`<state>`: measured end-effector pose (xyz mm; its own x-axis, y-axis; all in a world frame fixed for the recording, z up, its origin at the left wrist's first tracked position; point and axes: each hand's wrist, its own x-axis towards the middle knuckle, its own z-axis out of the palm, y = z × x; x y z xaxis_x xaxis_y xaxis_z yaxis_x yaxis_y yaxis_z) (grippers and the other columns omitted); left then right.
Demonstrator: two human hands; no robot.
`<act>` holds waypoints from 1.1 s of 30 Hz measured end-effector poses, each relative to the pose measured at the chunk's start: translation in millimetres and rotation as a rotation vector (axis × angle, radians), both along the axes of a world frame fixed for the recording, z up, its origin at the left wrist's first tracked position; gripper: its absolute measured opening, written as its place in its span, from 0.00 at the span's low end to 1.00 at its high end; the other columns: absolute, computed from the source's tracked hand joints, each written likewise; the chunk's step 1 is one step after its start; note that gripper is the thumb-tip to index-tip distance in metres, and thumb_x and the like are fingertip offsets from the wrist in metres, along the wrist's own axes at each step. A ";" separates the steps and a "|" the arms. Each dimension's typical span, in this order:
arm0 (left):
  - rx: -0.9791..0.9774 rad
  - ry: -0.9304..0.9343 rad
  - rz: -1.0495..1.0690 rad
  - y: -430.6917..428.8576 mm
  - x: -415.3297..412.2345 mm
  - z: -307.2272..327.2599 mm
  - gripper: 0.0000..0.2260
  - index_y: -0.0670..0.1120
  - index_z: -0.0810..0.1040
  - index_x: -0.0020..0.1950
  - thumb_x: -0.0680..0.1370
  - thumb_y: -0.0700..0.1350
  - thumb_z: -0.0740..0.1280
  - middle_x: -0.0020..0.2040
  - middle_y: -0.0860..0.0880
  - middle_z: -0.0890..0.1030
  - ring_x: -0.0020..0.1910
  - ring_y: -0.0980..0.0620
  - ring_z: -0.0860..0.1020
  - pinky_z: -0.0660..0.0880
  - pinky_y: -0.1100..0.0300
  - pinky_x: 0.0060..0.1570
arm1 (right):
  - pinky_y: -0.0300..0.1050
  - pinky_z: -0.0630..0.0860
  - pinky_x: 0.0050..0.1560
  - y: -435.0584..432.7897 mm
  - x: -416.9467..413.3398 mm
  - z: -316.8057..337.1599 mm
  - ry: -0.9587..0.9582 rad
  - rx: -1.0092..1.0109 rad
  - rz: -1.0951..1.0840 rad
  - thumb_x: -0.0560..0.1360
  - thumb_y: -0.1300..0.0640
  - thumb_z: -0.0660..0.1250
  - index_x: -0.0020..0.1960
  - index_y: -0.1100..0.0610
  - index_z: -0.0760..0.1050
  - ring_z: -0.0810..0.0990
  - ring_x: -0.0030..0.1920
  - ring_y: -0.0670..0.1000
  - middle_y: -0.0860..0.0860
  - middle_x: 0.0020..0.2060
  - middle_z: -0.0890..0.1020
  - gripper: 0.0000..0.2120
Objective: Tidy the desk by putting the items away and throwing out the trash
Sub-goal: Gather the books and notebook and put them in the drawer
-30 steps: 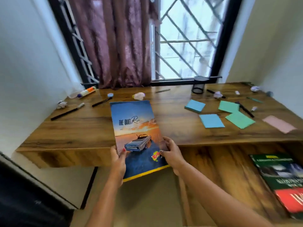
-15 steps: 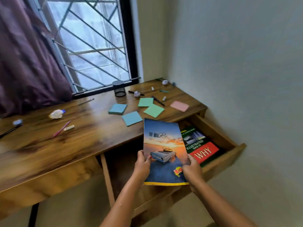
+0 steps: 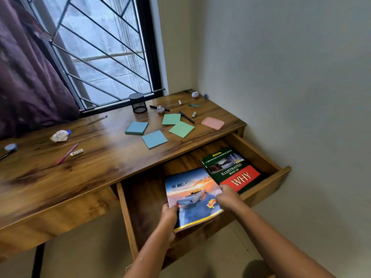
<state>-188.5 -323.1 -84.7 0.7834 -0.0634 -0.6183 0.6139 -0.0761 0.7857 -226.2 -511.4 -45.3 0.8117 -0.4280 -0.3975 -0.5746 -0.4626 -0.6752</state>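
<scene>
Head view shows the put-away step in hand: the car-cover book (image 3: 192,197) hangs tilted over the open drawer (image 3: 267,157), beside the green book (image 3: 230,169) already lying inside. Both hands are closed on it — left hand (image 3: 169,214) pinching the near left edge, right hand (image 3: 227,197) the right edge. Next, I judge, it must be lowered flat and let go — sticky notes (image 3: 154,139) and crumpled paper (image 3: 59,135) wait on the desk (image 3: 100,157).

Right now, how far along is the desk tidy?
Done: the WHY book lies in the open drawer. In hand: left hand and right hand lower the car book in beside it. Left: sticky notes, pens, pink tray, paper balls on the desk.
</scene>
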 end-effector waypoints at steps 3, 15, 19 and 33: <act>0.025 -0.018 0.064 5.1 15.5 -1.5 0.10 0.42 0.68 0.60 0.81 0.44 0.61 0.54 0.38 0.79 0.53 0.39 0.79 0.76 0.42 0.57 | 0.45 0.71 0.43 4.8 23.6 -5.6 0.046 -0.019 0.054 0.75 0.60 0.60 0.57 0.61 0.76 0.79 0.49 0.57 0.59 0.53 0.81 0.13; 0.130 -0.073 0.079 7.3 64.7 -29.0 0.14 0.43 0.68 0.66 0.80 0.40 0.62 0.61 0.39 0.76 0.57 0.41 0.77 0.75 0.50 0.56 | 0.51 0.74 0.58 -13.2 67.1 -25.6 0.295 -0.523 0.281 0.77 0.57 0.58 0.61 0.57 0.75 0.76 0.61 0.60 0.57 0.60 0.78 0.15; 0.121 -0.040 0.035 -1.0 71.0 -41.1 0.16 0.42 0.66 0.68 0.80 0.41 0.61 0.63 0.40 0.75 0.61 0.40 0.75 0.72 0.51 0.56 | 0.51 0.71 0.60 -31.5 65.7 -36.5 0.369 -0.720 0.306 0.77 0.60 0.59 0.69 0.57 0.66 0.72 0.65 0.58 0.56 0.64 0.72 0.20; 0.098 -0.108 -0.094 -43.6 89.1 -57.1 0.20 0.44 0.66 0.70 0.79 0.40 0.63 0.65 0.42 0.74 0.62 0.42 0.74 0.72 0.55 0.53 | 0.57 0.70 0.60 -54.2 80.7 -46.7 0.455 -0.715 0.348 0.77 0.63 0.61 0.76 0.45 0.48 0.65 0.68 0.64 0.57 0.76 0.54 0.35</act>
<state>-99.3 -366.6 -141.8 0.8390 -0.0824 -0.5378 0.5131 -0.2089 0.8325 -145.5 -565.6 -91.9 0.7710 -0.4554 -0.4452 -0.4646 -0.8803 0.0958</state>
